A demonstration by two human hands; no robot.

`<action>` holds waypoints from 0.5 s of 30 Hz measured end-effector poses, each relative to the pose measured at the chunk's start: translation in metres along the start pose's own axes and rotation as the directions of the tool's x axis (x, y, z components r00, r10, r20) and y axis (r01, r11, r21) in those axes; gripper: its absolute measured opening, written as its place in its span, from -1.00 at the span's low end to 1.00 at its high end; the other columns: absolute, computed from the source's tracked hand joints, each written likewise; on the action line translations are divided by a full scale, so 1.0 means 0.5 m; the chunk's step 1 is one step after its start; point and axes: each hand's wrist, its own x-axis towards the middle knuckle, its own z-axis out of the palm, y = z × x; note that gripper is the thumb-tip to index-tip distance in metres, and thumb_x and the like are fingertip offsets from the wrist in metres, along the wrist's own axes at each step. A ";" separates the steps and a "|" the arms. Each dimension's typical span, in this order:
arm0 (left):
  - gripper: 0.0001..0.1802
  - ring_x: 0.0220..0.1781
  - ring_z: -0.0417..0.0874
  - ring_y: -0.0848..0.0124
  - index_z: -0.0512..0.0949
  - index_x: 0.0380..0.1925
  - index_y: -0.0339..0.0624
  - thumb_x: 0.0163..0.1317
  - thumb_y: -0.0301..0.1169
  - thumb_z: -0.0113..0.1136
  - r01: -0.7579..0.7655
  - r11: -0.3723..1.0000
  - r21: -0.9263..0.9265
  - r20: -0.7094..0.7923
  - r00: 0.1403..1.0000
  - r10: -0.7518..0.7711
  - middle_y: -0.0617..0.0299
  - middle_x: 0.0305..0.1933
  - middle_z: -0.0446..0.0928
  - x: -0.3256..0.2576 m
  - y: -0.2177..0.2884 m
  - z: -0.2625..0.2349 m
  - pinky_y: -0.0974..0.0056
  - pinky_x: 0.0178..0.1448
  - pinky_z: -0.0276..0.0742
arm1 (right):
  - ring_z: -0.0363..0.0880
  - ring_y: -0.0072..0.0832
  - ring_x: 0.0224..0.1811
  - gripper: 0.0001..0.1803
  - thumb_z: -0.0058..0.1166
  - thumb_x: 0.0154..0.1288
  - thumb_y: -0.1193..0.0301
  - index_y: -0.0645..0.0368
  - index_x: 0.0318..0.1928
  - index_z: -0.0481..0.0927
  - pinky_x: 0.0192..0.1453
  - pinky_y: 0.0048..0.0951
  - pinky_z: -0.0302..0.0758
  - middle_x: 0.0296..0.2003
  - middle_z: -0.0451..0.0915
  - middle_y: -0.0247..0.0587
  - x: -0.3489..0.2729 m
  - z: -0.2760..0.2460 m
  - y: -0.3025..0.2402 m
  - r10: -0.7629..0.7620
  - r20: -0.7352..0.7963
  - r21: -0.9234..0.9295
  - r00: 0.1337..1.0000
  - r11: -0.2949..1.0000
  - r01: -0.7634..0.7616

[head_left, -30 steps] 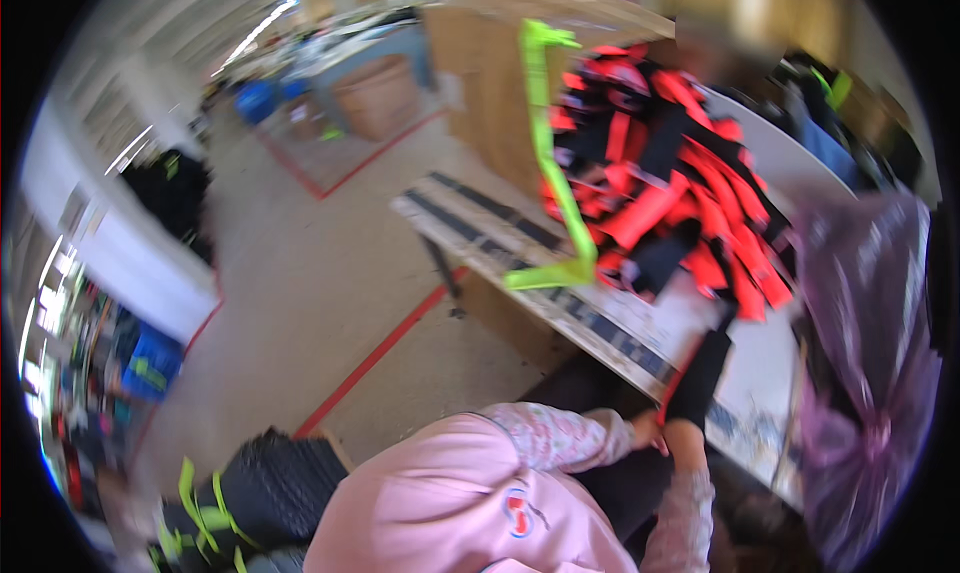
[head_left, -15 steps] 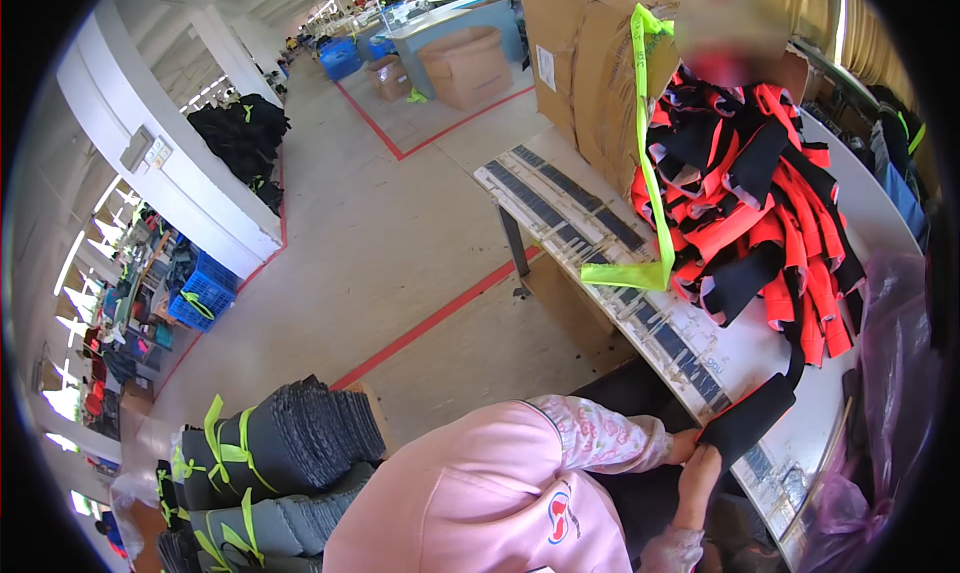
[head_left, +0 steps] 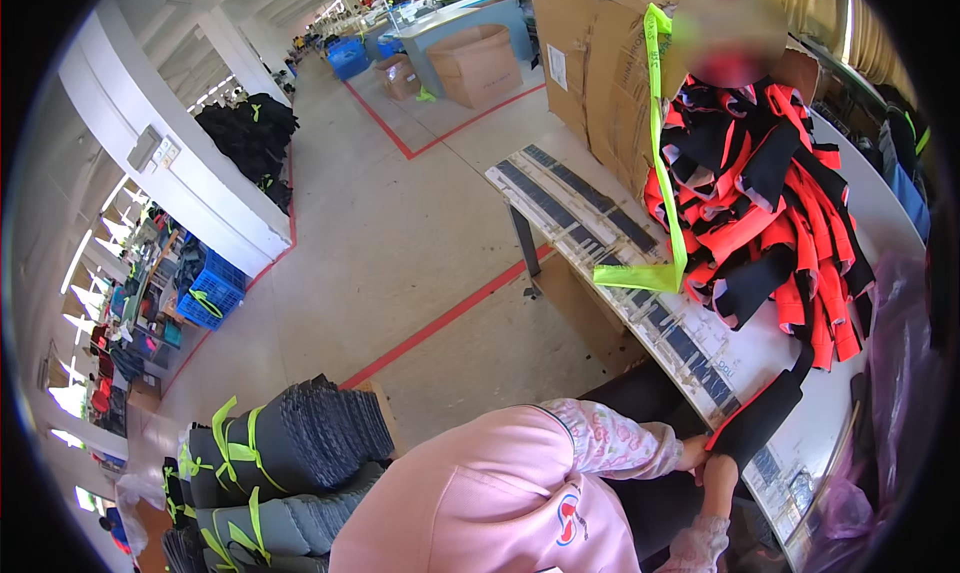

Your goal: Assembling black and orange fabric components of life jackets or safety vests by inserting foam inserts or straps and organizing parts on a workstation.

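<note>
A black fabric piece [head_left: 757,419] with a red-orange edge lies slantwise over the near edge of the table, at the lower right. My left hand [head_left: 692,454] grips its near left corner, where the red edge shows. Close beside it, my right hand [head_left: 718,471] holds the near end, with its fingers mostly hidden by the fabric. Beyond the piece spreads a heap of similar black and red-orange fabric pieces [head_left: 748,235]. A narrow dark strip touches the piece's far end.
The white table [head_left: 735,358] has dark strips taped along its edge. A large cardboard box [head_left: 598,68] and a neon-yellow band [head_left: 678,235] stand by the heap, near a co-worker. Purple plastic [head_left: 897,363] hangs at right. Tied black stacks [head_left: 290,443] sit at lower left.
The black piece has turned a little, so more of its red-orange edge shows. My right hand has moved further under its near end. The whole view has shifted slightly.
</note>
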 end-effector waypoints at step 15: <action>-0.63 -0.41 0.64 0.29 0.42 -0.03 -0.20 0.14 -0.34 0.02 -0.198 0.815 0.545 -0.161 0.929 0.333 0.05 -0.31 0.59 0.047 -0.068 -0.009 0.23 -0.46 0.57 | 0.29 -0.15 0.22 -0.41 -0.07 -0.14 0.73 0.31 0.05 0.42 0.31 -0.29 0.20 0.09 0.39 0.05 -0.084 -0.095 -0.054 -0.190 -0.449 0.210 0.873 0.927 0.310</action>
